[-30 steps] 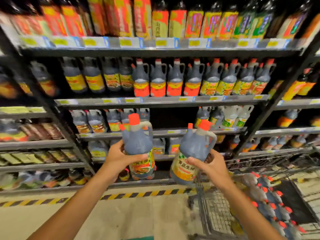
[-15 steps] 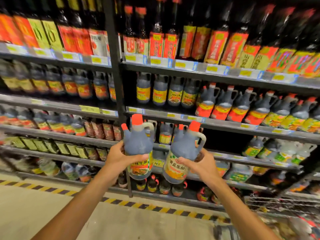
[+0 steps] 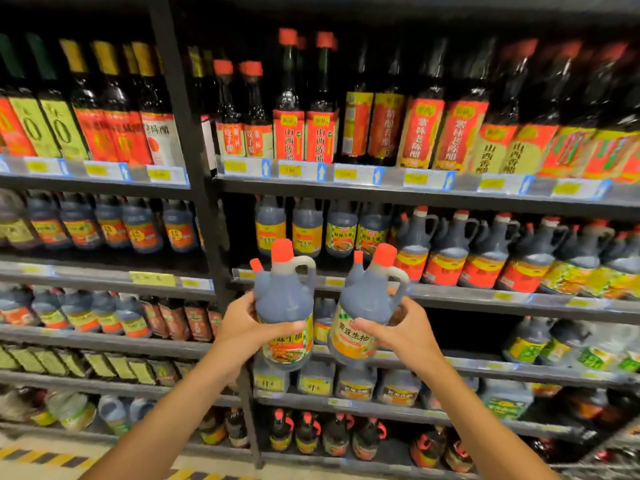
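I hold two dark soy sauce jugs with red caps and side handles, up in front of the store shelves. My left hand grips the left jug round its body, thumb across the green and orange label. My right hand grips the right jug, which tilts slightly right and has a yellow label. The two jugs are close together but apart, level with the third shelf down.
Black metal shelving fills the view, packed with dark bottles and jugs. A vertical post stands just left of my hands. A row of similar red-capped jugs stands on the shelf to the right. Yellow-black floor tape runs at the bottom left.
The view has swung up and left, away from the shopping cart, which is out of sight now. Both jugs have risen closer to the shelves, still in the same grips.
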Action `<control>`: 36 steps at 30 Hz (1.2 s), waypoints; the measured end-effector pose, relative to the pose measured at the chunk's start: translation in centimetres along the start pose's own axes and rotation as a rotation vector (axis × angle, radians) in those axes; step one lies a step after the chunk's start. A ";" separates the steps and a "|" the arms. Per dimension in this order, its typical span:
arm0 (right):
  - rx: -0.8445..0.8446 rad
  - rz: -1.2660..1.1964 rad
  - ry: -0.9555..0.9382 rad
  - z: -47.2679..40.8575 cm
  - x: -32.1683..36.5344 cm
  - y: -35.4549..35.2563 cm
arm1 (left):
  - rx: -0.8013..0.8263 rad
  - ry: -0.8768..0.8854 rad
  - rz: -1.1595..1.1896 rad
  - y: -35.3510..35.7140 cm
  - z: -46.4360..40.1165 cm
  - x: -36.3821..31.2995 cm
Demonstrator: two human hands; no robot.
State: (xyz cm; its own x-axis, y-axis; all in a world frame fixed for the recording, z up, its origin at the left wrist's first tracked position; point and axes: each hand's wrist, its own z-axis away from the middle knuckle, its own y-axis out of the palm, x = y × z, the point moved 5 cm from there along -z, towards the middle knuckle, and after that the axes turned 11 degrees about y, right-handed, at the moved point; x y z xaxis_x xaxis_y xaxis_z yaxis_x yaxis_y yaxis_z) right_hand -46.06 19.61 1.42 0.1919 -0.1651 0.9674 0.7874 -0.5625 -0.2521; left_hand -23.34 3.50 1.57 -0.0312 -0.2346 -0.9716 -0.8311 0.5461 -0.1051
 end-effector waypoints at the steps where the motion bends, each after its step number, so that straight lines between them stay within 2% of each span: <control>1: -0.009 0.012 -0.024 -1.1 0.2 -0.5 | 0.007 0.009 0.000 0.7 -1.3 -0.2; 6: -0.069 0.223 -0.233 -6.1 1.1 -2.7 | -0.015 0.067 0.000 3.3 -6.4 0.0; 13: -0.113 0.278 -0.387 -11.6 1.6 -4.0 | -0.003 0.157 -0.026 5.3 -10.9 0.1; 21: -0.097 0.288 -0.345 -15.9 0.4 -3.1 | 0.008 0.233 -0.064 5.2 -13.7 -0.1; 36: -0.162 0.282 0.003 -19.4 -2.4 -1.9 | 0.091 0.214 -0.081 4.6 -16.2 0.5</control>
State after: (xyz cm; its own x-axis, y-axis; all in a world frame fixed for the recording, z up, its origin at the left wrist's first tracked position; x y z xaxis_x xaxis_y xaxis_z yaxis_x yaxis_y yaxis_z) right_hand -59.33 5.36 -0.88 0.3871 -0.3351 0.8590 0.6001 -0.6157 -0.5106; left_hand -36.21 -7.12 4.01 -0.0920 -0.4405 -0.8930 -0.7824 0.5867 -0.2088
